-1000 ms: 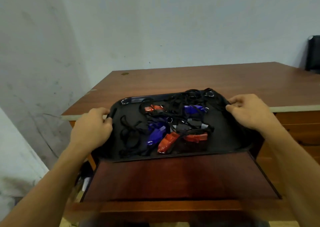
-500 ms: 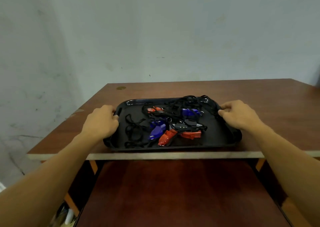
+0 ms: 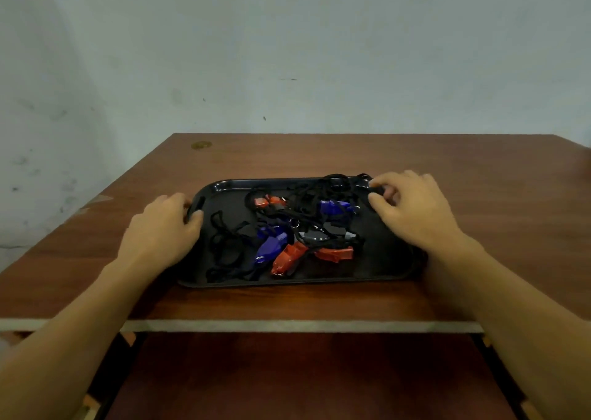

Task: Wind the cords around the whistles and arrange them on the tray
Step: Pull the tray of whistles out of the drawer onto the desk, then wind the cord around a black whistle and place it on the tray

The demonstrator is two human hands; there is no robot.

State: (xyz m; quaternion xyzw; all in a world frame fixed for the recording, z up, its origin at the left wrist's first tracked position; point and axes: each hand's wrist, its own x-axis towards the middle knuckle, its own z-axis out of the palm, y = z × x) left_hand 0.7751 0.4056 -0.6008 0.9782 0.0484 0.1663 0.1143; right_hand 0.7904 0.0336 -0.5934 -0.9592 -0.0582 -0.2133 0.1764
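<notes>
A black tray [image 3: 224, 185] lies flat on the brown table [image 3: 319, 154]. In it sits a heap of red whistles [image 3: 287, 258], blue whistles [image 3: 271, 247] and dark ones, all tangled in loose black cords [image 3: 224, 247]. My left hand [image 3: 160, 231] grips the tray's left rim by the handle slot, thumb inside. My right hand [image 3: 412, 211] hovers over the tray's right side with its fingers loosely curled. Its thumb and forefinger are apart, with their tips at the cords near the far right corner. The tray's right rim is hidden under that wrist.
The table's pale front edge [image 3: 287, 326] runs across close to me, with a lower brown shelf [image 3: 287, 381] beneath it. A grey wall stands right behind the table. Bare tabletop surrounds the tray.
The tray was carried forward from above the lower shelf and now lies on the tabletop. My right hand has let go of the right rim and its fingers have spread toward the cords.
</notes>
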